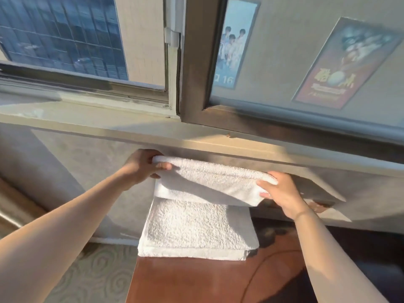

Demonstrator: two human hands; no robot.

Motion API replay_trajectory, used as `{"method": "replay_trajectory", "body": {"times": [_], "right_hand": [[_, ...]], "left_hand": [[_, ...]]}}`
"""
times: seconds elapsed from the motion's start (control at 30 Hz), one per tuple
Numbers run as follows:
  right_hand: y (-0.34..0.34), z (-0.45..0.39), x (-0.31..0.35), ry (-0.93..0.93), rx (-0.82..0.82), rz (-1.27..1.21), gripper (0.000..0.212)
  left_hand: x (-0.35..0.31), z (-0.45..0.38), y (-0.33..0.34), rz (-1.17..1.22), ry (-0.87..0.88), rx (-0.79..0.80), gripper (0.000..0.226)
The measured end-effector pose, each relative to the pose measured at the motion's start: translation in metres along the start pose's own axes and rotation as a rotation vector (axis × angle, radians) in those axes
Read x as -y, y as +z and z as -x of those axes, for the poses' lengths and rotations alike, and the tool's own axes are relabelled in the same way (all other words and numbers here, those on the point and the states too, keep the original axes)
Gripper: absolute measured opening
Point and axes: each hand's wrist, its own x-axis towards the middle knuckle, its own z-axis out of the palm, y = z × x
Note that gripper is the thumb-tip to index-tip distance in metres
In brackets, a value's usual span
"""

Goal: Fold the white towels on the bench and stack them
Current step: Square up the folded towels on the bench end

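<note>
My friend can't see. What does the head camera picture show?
Two hands hold a folded white towel in the air, the left hand gripping one end and the right hand the other. Below it, another folded towel lies on a reddish-brown bench under a window.

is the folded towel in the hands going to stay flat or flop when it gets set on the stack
Probably floppy: the held towel sags between the left hand and right hand. Its terry surface likely grips the stack, so sliding seems unlikely. It looks light.

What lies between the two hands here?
In the head view, only the folded white towel spans from the left hand to the right hand; both grip its ends above the stacked towels.
</note>
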Motion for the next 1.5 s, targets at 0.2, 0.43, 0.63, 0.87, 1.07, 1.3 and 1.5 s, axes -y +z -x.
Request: {"method": "replay_trajectory", "body": {"times": [0.2,0.43,0.63,0.87,1.07,1.3,1.5], "right_hand": [[0.019,0.045,-0.031,-0.128,-0.113,0.054,0.023],[0.046,0.062,-0.112,0.075,0.136,0.330,0.054],[0.034,0.057,-0.110,0.121,0.285,0.133,0.078],[0.039,0.026,-0.104,0.543,-0.022,-0.455,0.045],[0.046,0.002,-0.103,0.696,0.055,-0.581,0.047],[0.064,-0.014,-0.105,0.521,0.070,-0.275,0.020],[0.069,-0.018,-0.109,0.397,0.075,-0.290,0.030]], "left_hand": [[0.045,0.026,0.006,-0.194,0.211,-0.077,0.024],[0.123,0.077,0.037,-0.451,0.005,0.046,0.025],[0.116,0.086,0.048,-0.473,-0.035,0.014,0.028],[0.103,0.078,0.070,0.174,-0.442,-0.348,0.040],[0.094,0.057,0.079,0.331,-0.578,-0.577,0.031],[0.094,0.030,0.076,0.416,-0.717,-0.492,0.050],[0.085,0.020,0.084,0.248,-0.696,-0.355,0.046]]}}
